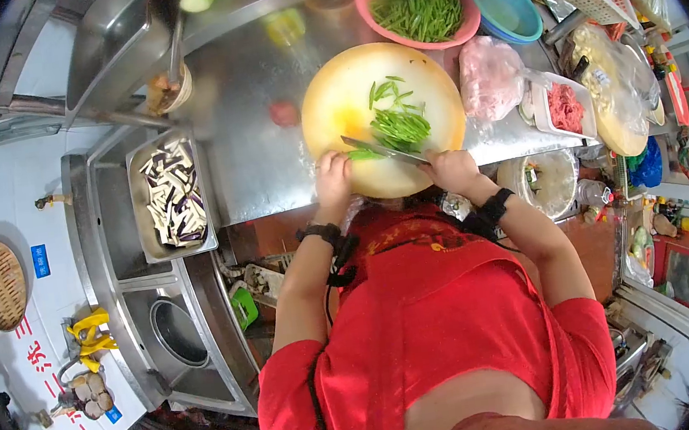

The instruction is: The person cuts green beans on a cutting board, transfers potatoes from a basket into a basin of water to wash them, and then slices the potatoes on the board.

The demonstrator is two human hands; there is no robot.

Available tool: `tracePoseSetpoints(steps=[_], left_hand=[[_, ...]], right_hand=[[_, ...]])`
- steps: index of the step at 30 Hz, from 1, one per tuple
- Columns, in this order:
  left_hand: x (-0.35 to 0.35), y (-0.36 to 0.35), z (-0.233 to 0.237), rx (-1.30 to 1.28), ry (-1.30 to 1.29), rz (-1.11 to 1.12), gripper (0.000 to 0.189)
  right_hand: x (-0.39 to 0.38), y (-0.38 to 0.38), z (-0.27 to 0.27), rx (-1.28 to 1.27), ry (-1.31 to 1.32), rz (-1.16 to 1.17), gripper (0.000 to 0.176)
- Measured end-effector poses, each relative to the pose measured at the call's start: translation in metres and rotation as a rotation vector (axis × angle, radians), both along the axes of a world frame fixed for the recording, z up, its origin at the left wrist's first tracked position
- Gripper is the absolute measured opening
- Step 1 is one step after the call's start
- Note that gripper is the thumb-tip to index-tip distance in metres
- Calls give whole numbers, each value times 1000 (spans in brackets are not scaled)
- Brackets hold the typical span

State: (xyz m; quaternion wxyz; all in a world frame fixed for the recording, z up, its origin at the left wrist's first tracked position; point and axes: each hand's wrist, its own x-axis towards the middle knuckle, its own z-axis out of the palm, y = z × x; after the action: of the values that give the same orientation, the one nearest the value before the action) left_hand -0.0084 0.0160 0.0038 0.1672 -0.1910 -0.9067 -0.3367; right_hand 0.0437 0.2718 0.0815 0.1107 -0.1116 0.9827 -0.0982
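Observation:
A round yellowish cutting board [331,93] lies at the counter's front edge. On it is a pile of cut green vegetable pieces [402,126], with some loose bits behind. My right hand [452,170] is closed around the handle end of a knife [388,150], whose blade points left across the front of the pile. At the board's left front edge, my left hand [333,178] has its fingers bent near the blade tip and a few green pieces [363,154]. Whether it holds any of them is too small to tell.
Behind the board stand a pink basin [471,20] of green strips and blue bowls [508,9]. To the right are a bagged pink item [490,78] and a tray of red meat [564,107]. A metal tray [139,206] of eggplant strips sits left, by the sink [178,332].

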Motion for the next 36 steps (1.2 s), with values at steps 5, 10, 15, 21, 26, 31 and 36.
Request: tracePoseSetpoints(steps=[5,10,15,21,26,31,36], left_hand=[[2,-3,-6,-53,19,19,8],[-4,-4,-10,-72,31,6,8],[-1,-1,-8,-77,19,20,8],[-1,2,-5,-71,34,12,7],[3,11,-12,-53,75,10,7],[3,8,-3,-3,44,32,6],[9,6,-2,-18,27,66,6]], right_hand=[[7,-4,-18,-26,8,-1,31],[5,-8,-5,12,14,-5,30],[7,-10,-16,-6,-31,29,29],[3,-7,9,-22,-65,-7,30],[11,-10,-11,-43,-40,-32,30],[2,-7,8,-22,-54,-5,30],[9,-12,-19,-58,47,37,31]])
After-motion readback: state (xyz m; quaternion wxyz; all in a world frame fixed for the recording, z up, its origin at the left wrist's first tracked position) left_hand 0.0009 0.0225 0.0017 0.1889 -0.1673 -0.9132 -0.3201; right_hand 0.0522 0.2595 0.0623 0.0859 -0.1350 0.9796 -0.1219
